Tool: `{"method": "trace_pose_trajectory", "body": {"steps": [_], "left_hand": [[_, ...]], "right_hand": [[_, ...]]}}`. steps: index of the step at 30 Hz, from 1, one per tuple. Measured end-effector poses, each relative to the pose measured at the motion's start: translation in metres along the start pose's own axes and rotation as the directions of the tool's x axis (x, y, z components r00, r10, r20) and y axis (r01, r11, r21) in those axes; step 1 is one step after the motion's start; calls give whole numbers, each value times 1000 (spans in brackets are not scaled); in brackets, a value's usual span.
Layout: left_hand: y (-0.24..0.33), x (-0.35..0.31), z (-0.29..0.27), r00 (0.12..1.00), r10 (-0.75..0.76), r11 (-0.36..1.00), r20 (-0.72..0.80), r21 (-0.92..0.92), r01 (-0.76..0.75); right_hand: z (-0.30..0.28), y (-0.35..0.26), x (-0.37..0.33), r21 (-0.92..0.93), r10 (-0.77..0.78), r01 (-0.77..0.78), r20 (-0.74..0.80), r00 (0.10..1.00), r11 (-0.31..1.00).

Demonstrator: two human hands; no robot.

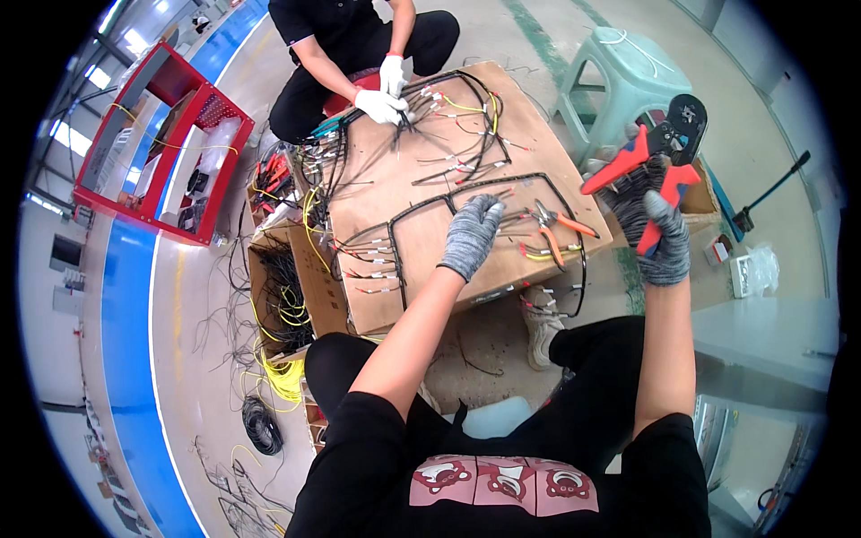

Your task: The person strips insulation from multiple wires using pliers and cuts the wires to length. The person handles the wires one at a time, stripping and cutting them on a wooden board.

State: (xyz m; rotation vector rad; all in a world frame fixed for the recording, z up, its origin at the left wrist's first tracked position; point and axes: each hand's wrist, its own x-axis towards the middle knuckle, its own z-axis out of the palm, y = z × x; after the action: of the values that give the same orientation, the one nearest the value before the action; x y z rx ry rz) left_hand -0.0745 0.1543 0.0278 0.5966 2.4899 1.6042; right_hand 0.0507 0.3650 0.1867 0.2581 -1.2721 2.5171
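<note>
My right hand point(664, 229), in a grey knit glove, is raised at the right of the cardboard. It grips crimping pliers point(683, 134) with red handles spread apart and a dark head pointing up. My left hand point(473, 235), gloved alike, reaches over the cardboard with its fingers pinched on a thin wire point(508, 193) with a reddish end. Below it runs a black wire harness point(392, 247) with several labelled, red-tipped branches. Just right of that hand, cutting pliers point(550, 221) with orange handles lie open on the cardboard point(368, 309).
Across the cardboard, a co-worker's white-gloved hands point(384, 97) handle dark wires. A green plastic stool point(619, 81) stands at the far right. Left are an open carton point(316, 278) of wires, a yellow wire coil point(285, 381), a black coil point(262, 425) and a red rack point(161, 204).
</note>
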Motion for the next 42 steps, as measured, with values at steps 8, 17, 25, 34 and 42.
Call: {"method": "trace_pose_trajectory", "body": {"steps": [8,17,25,34,42], "left_hand": [[-57,55,24,999,34,925,7,380,-34],[-52,69,25,983,8,935,182,346,-72],[-61,65,24,998,-3,982,68,188,-10],[-63,54,32,993,115,973,27,198,-118],[-51,51,20,1000,11,988,-7,154,-10]], "right_hand": [[-44,40,27,-13,41,-43,-116,992,999],[-26,59,34,-158,33,-56,-144,989,986],[-19,77,37,-363,53,-136,-230,972,922],[-32,91,38,-333,63,-127,-198,978,934],[-44,101,37,-283,99,-139,-150,984,949]]}}
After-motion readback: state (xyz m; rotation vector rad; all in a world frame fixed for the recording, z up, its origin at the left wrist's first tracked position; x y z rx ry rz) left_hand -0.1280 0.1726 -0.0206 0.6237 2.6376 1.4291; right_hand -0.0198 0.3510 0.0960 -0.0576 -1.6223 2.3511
